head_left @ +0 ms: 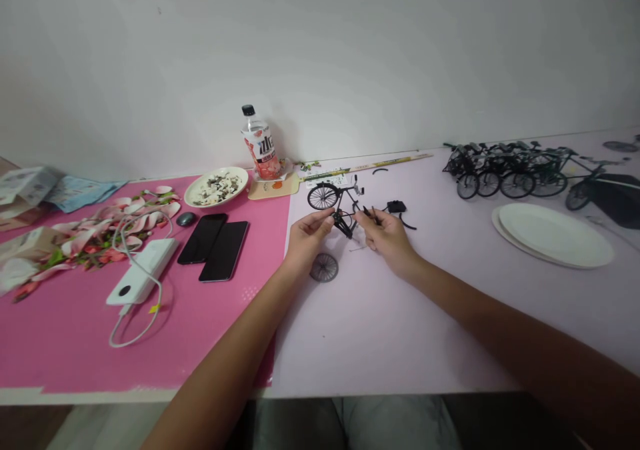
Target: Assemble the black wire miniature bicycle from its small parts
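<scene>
A black miniature bicycle [342, 211] is held a little above the table, with one spoked wheel [323, 197] fitted to it. My left hand [309, 238] pinches the bicycle's frame between thumb and fingers. On the frame's other side, my right hand [389, 240] is closed around a small dark pointed thing [369, 211], whose kind I cannot make out. A loose spoked wheel [325, 268] lies just below my left hand. Beyond my right hand are a small black part [397, 206] and a curved black strip [407, 223].
Several miniature bicycles [517, 170] stand at the right, behind stacked white plates [555, 235]. A bottle [261, 145], a bowl of small parts [216, 187], two phones [223, 253], a white power bank [143, 271] with a cable and pink petals [107, 227] occupy the left.
</scene>
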`<move>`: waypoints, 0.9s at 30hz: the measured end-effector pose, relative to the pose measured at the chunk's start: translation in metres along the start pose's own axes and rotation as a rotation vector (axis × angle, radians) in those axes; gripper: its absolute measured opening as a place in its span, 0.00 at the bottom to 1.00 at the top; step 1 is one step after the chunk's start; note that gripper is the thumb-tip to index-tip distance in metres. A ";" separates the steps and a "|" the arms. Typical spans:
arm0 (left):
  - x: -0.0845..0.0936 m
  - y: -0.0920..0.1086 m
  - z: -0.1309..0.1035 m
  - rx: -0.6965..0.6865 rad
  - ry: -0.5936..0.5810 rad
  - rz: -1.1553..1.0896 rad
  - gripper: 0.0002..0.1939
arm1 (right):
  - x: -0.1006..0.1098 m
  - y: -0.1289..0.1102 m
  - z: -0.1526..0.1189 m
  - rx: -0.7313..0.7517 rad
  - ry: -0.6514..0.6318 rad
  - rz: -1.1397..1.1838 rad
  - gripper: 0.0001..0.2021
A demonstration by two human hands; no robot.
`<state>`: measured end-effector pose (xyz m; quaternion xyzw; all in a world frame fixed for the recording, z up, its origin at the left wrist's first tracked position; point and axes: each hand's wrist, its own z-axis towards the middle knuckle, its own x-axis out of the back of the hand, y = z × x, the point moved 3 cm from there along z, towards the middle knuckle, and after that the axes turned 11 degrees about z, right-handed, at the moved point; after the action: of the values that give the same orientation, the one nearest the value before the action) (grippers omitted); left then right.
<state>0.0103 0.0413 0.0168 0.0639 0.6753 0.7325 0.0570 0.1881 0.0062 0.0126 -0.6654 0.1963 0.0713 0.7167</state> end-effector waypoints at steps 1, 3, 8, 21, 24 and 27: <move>0.000 0.002 0.000 -0.020 0.008 0.018 0.27 | 0.000 0.000 0.000 0.001 -0.002 -0.003 0.29; -0.001 0.004 0.000 -0.058 0.023 0.052 0.25 | 0.000 0.000 0.000 0.006 -0.005 -0.009 0.29; -0.002 0.006 -0.001 -0.128 0.069 0.136 0.16 | 0.001 0.001 0.000 0.025 -0.008 -0.029 0.27; 0.001 0.008 -0.001 -0.148 0.049 0.117 0.17 | 0.000 0.000 -0.001 0.027 -0.008 -0.029 0.27; 0.003 0.009 -0.001 -0.142 -0.006 0.107 0.18 | 0.001 0.001 0.000 0.016 -0.001 -0.007 0.27; 0.004 0.008 -0.002 -0.132 -0.038 0.109 0.18 | 0.001 0.001 0.000 0.000 -0.004 0.017 0.27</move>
<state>0.0058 0.0395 0.0248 0.1107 0.6201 0.7760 0.0338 0.1883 0.0065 0.0115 -0.6635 0.2006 0.0788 0.7164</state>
